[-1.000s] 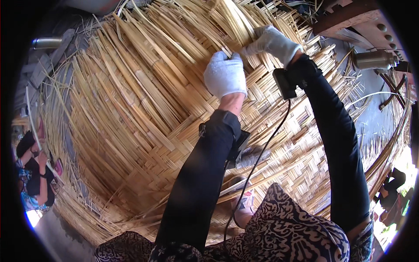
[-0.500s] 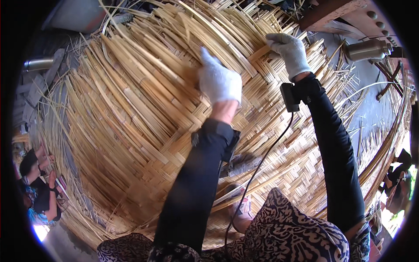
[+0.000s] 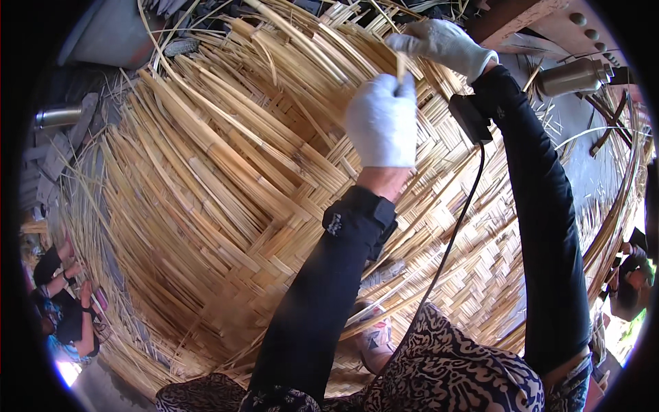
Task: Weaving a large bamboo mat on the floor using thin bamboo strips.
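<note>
A large mat of pale split-bamboo strips (image 3: 274, 257) spreads in front of me, woven in a diagonal pattern near me with long loose ends fanning out to the far left. My left hand (image 3: 382, 123), in a white glove, is closed over the far middle of the weave. A short piece of bamboo strip (image 3: 401, 66) stands out from between its fingers. Just beyond and to the right, my gloved right hand (image 3: 443, 47) is bent with its fingertips pinched at the upper end of that strip. The right fingertips are partly blurred.
A metal bottle (image 3: 575, 77) lies at the far right beside a reddish wooden beam (image 3: 515, 22). A grey bucket (image 3: 110, 34) stands far left. A black cable (image 3: 458, 230) hangs from my right wrist device. Another person's hands (image 3: 79, 278) show at the left edge.
Both hands have moved: the left one to the right and slightly away, the right one farther away and leftward, bringing them closer together. Some strips under the left hand have shifted, exposing a darker gap.
</note>
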Demonstrator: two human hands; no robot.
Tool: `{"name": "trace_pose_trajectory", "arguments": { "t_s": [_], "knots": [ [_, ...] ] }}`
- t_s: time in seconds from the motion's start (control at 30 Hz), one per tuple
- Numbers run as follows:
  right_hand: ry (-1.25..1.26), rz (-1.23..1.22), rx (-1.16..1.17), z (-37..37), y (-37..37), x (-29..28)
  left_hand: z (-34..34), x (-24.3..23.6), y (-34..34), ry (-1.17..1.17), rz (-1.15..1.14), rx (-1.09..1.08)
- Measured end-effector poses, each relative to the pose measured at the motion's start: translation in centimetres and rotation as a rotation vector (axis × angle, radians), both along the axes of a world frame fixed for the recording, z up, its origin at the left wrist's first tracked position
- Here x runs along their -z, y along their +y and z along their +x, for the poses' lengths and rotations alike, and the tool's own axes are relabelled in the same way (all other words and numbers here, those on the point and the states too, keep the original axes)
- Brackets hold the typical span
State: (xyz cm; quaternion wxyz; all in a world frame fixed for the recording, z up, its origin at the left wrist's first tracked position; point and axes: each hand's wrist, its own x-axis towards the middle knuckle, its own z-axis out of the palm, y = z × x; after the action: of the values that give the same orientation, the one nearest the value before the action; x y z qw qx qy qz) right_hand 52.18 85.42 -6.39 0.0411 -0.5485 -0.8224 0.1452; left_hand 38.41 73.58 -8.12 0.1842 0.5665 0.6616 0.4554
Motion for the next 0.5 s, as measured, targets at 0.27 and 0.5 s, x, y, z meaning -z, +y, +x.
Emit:
{"name": "trace_pose_trajectory", "arguments": {
  "t_s": [0.27,0.5],
  "knots": [
    [-0.124,-0.165,0.049,-3.3,-1.1,-0.8,-0.9,1.2,1.9,-0.319,-0.245,-0.086],
    [0.465,-0.255,-0.063,-1.5,-2.3,-0.6,-0.7,0.3,0.7,0.135,-0.024,0.176]
  ]
}}
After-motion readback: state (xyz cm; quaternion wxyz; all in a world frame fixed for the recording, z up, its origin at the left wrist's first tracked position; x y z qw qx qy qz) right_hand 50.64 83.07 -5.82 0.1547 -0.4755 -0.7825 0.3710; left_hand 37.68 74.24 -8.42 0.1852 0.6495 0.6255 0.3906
